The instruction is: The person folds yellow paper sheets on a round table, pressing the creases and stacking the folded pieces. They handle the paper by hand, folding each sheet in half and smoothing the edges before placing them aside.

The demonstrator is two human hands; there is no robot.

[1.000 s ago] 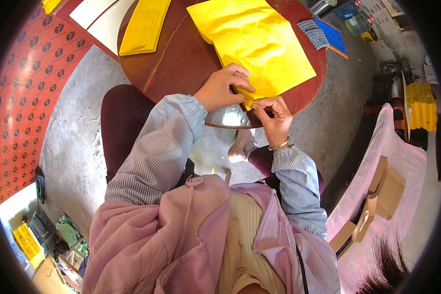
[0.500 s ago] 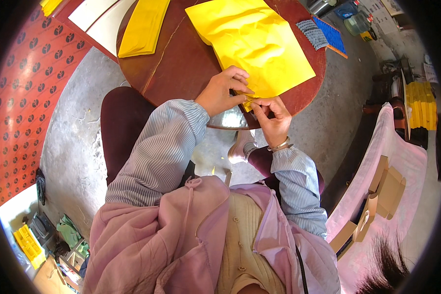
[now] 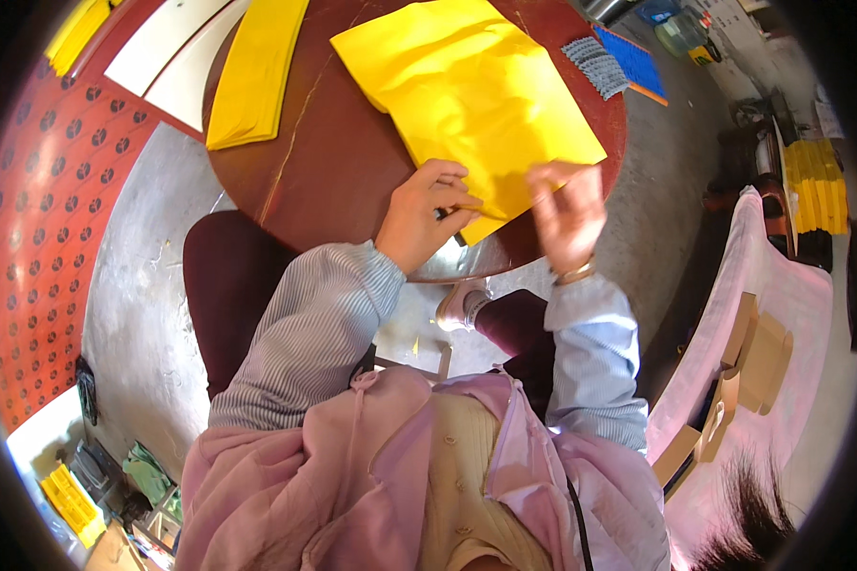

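Note:
A large creased yellow sheet [image 3: 486, 95], thin and bag-like, lies on the round brown table [image 3: 338, 181]. At its near left edge my left hand [image 3: 421, 214] has bent fingers and thumb closed on the sheet. A small dark strip shows under the near corner, below those fingertips; what it is I cannot make out. My right hand [image 3: 571, 214] is over the sheet's near right side, apart from my left hand. Motion blurs its fingers, so whether it holds anything is hidden.
Folded yellow sheets [image 3: 257, 76] lie at the table's left. A grey ridged piece [image 3: 595, 67] and a blue panel [image 3: 630, 62] are at the far right edge. Right of me, an open cardboard box [image 3: 762, 362] rests on pink cloth [image 3: 719, 314].
My right hand has left the near corner, moving right and slightly up over the sheet. My left hand stays at the sheet's edge. The whole view has shifted slightly.

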